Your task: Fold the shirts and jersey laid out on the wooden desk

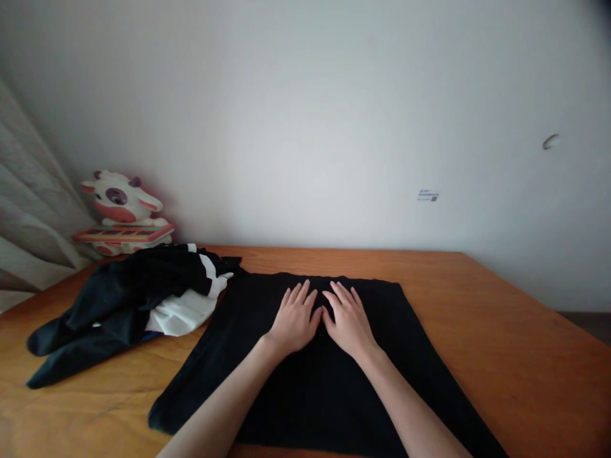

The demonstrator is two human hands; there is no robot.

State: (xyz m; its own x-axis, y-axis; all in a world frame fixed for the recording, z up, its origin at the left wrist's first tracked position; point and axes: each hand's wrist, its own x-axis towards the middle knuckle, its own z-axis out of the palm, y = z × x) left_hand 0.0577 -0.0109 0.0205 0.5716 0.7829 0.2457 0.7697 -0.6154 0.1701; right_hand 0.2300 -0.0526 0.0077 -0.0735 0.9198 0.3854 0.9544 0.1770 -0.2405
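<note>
A black garment point(315, 407) lies spread out on the wooden table in front of me; its exact kind does not show. My left hand point(294, 318) rests flat on its upper part, fingers stretched toward the far edge. Beside it, my right hand point(348, 318) lies on the cloth in the same way, with its fingers slightly apart. The two thumbs nearly meet in the middle. Neither hand grips anything.
Left of the garment is a heap of black and white clothes point(143, 286), close against its edge. Behind the heap stands a cow-shaped toy keyboard point(124, 213). A curtain point(33, 210) hangs at far left. The wooden table point(515, 343) meets a pale wall point(305, 127) bearing a small label point(428, 195).
</note>
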